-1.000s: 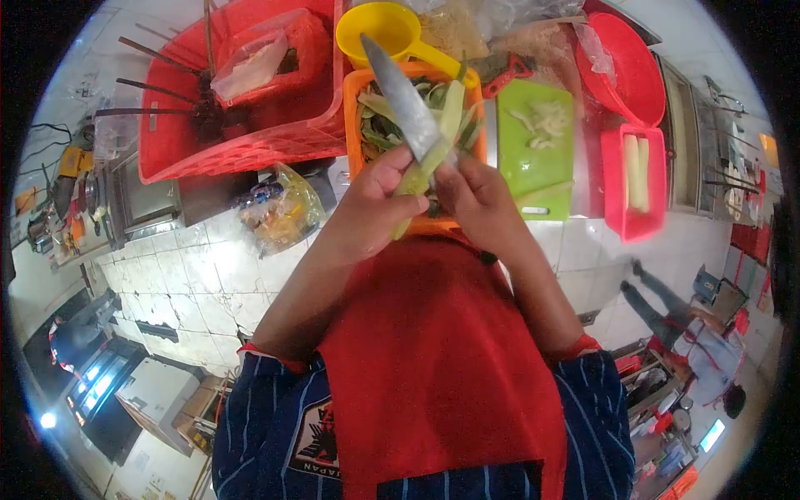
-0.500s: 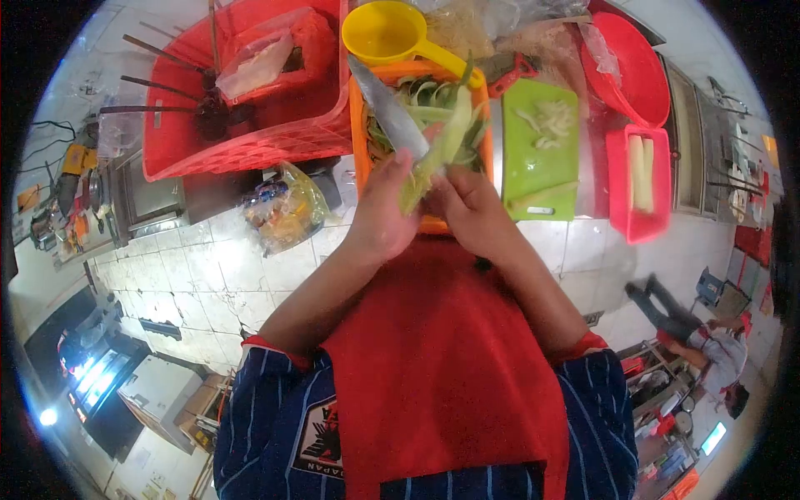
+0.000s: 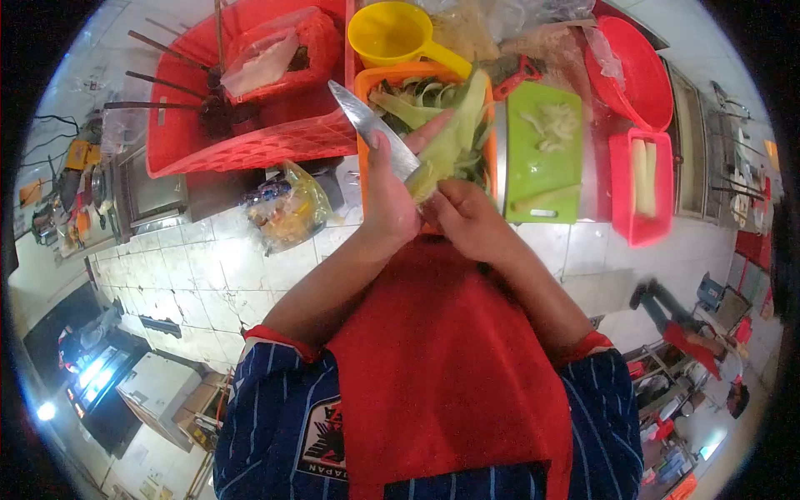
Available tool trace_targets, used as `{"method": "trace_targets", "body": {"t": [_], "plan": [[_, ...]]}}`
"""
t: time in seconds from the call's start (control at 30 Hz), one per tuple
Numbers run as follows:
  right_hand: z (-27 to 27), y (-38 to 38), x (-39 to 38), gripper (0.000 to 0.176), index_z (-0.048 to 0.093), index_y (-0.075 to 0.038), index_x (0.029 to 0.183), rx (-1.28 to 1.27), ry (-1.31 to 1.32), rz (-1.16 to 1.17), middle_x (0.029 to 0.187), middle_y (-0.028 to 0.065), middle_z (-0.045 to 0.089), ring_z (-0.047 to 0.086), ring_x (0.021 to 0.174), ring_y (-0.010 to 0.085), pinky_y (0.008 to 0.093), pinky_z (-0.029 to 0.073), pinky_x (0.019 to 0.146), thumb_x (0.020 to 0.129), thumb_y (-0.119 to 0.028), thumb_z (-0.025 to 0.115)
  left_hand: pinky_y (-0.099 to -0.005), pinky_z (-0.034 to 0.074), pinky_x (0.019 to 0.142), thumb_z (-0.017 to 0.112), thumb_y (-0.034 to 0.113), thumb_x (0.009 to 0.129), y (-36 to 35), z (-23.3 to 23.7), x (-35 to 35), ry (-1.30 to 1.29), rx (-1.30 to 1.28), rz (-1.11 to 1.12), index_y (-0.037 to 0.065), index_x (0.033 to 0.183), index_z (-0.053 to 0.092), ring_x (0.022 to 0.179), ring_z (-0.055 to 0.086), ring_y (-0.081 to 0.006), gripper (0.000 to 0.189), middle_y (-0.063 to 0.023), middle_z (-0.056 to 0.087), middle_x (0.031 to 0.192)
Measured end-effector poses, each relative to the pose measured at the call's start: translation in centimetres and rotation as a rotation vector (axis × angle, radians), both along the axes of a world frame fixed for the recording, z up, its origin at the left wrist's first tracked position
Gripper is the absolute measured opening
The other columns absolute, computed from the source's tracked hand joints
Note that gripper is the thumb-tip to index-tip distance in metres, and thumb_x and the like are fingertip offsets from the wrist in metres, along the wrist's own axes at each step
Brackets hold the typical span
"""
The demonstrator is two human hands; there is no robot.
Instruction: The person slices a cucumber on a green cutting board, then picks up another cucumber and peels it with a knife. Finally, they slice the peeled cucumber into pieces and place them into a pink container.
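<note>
My left hand [image 3: 390,196] is under the knife, its thumb raised and its fingers stretched behind a pale green vegetable [image 3: 454,137] that lies across them. A wide knife blade [image 3: 372,123] slants up and left over this hand. My right hand [image 3: 468,215] is closed at the lower end of the blade, around the knife's handle, which is hidden by the fingers. Both hands are at the near side of an orange container [image 3: 363,158], which holds green and whitish peels [image 3: 400,107].
A yellow dipper [image 3: 390,33] rests behind the container. On the right are a green cutting board [image 3: 542,179] with pale pieces, a pink tray [image 3: 618,192] with long pale vegetables and a red basin [image 3: 633,67]. A red crate [image 3: 275,146] stands left. A person [image 3: 708,342] is at far right.
The blade has swung lower and further left, and my left thumb has lifted. The fingers behind the vegetable have stretched out. The vegetable's broad side now faces the camera more.
</note>
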State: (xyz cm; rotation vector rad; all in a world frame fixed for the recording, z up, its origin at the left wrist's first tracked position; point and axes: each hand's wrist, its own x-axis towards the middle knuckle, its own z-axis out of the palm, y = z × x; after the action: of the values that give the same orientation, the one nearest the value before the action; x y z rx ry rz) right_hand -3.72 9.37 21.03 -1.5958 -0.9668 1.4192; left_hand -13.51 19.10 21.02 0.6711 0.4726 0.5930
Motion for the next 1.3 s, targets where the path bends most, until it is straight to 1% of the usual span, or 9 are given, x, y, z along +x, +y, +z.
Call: {"method": "trace_targets", "body": {"t": [0.23, 0.3, 0.6, 0.7, 0.8, 0.9, 1.03, 1.13, 1.3], "plan": [[0.1, 0.5, 0.7, 0.027, 0.061, 0.001, 0.098, -0.076, 0.184, 0.008, 0.074, 0.0042, 0.061, 0.059, 0.07, 0.0138, 0.0301, 0.047, 0.065, 0.1, -0.023, 0.048, -0.04, 0.032, 0.114, 0.036, 0.08, 0.088, -0.1, -1.0, -0.2, 0.059, -0.006, 0.152, -0.006, 0.148, 0.031, 0.132, 0.047, -0.0295, 0.105, -0.0217, 0.046, 0.143], [0.1, 0.7, 1.1, 0.025, 0.055, -0.006, 0.086, -0.107, 0.332, -0.045, 0.061, -0.0017, 0.049, 0.044, 0.045, 0.0075, 0.0239, 0.036, 0.042, 0.103, -0.023, 0.047, -0.0405, 0.032, 0.114, 0.038, 0.079, 0.088, 0.3, -0.7, -0.4, 0.073, 0.024, 0.175, -0.006, 0.148, 0.031, 0.131, 0.047, -0.029, 0.103, -0.0212, 0.046, 0.143], [-0.8, 0.5, 0.9, 0.031, 0.059, -0.008, 0.087, -0.15, 0.299, 0.053, 0.058, -0.0016, 0.05, 0.042, 0.042, 0.0089, 0.0237, 0.035, 0.041, 0.102, -0.035, 0.052, -0.0406, 0.034, 0.112, 0.036, 0.072, 0.093, 1.2, -1.5, -0.5, -0.057, -0.067, 0.279, -0.003, 0.149, 0.03, 0.129, 0.048, -0.0268, 0.094, -0.0188, 0.047, 0.142], [-1.2, -0.1, 1.7, 0.034, 0.055, -0.01, 0.082, -0.163, 0.407, -0.066, 0.054, -0.0022, 0.045, 0.04, 0.04, 0.0088, 0.0246, 0.032, 0.039, 0.102, -0.037, 0.049, -0.0405, 0.034, 0.113, 0.039, 0.059, 0.099, 1.1, -2.8, -1.2, -0.093, -0.231, 0.268, -0.002, 0.149, 0.033, 0.13, 0.048, -0.026, 0.079, -0.0183, 0.048, 0.141], [-1.1, -0.2, 2.2, 0.041, 0.048, -0.011, 0.08, -0.462, 0.727, -0.227, 0.051, -0.0036, 0.037, 0.034, 0.036, 0.0081, 0.0252, 0.031, 0.036, 0.104, -0.044, 0.042, -0.0348, 0.041, 0.107, 0.046, 0.002, 0.096, 1.4, -3.9, -2.0, 0.047, -0.088, 0.314, -0.005, 0.148, 0.033, 0.123, 0.054, -0.0226, 0.054, -0.0148, 0.052, 0.138], [-2.6, -0.8, 2.9, 0.043, 0.046, -0.013, 0.08, -0.367, 1.16, -0.17, 0.05, -0.0048, 0.035, 0.031, 0.034, 0.0073, 0.0242, 0.03, 0.034, 0.103, -0.048, 0.04, -0.0341, 0.044, 0.106, 0.048, -0.005, 0.092, 1.5, -5.1, -3.5, 0.124, -0.073, 0.22, -0.005, 0.148, 0.032, 0.121, 0.056, -0.0217, 0.058, -0.015, 0.052, 0.138], [-2.5, -0.3, 2.9, 0.043, 0.045, -0.014, 0.079, -0.319, 1.224, -0.23, 0.05, -0.0055, 0.035, 0.031, 0.034, 0.0066, 0.0239, 0.03, 0.033, 0.103, -0.05, 0.041, -0.0338, 0.044, 0.105, 0.049, -0.006, 0.092, 1.0, -5.6, -4.8, 0.17, -0.069, 0.211, -0.004, 0.148, 0.034, 0.123, 0.055, -0.023, 0.059, -0.0159, 0.052, 0.138], [-1.2, 0.1, 2.5, 0.04, 0.046, -0.014, 0.081, -0.422, 1.094, -0.282, 0.05, -0.0042, 0.035, 0.031, 0.033, 0.0079, 0.0243, 0.03, 0.032, 0.104, -0.046, 0.041, -0.0335, 0.046, 0.103, 0.05, -0.005, 0.092, 1.3, -5.5, -5.5, 0.223, -0.091, 0.166, -0.004, 0.147, 0.036, 0.121, 0.056, -0.0215, 0.057, -0.0144, 0.055, 0.134], [-2.2, 0.8, 1.1, 0.033, 0.06, -0.001, 0.092, 0.012, -0.24, 0.041, 0.067, 0.0187, 0.059, 0.062, 0.063, 0.0341, 0.0438, 0.05, 0.061, 0.101, -0.031, 0.049, -0.0341, 0.045, 0.104, 0.052, -0.005, 0.089, 0.8, -4.8, -6.3, 0.126, -0.141, 0.084, -0.004, 0.146, 0.037, 0.121, 0.056, -0.0209, 0.059, -0.0131, 0.056, 0.133]]}}
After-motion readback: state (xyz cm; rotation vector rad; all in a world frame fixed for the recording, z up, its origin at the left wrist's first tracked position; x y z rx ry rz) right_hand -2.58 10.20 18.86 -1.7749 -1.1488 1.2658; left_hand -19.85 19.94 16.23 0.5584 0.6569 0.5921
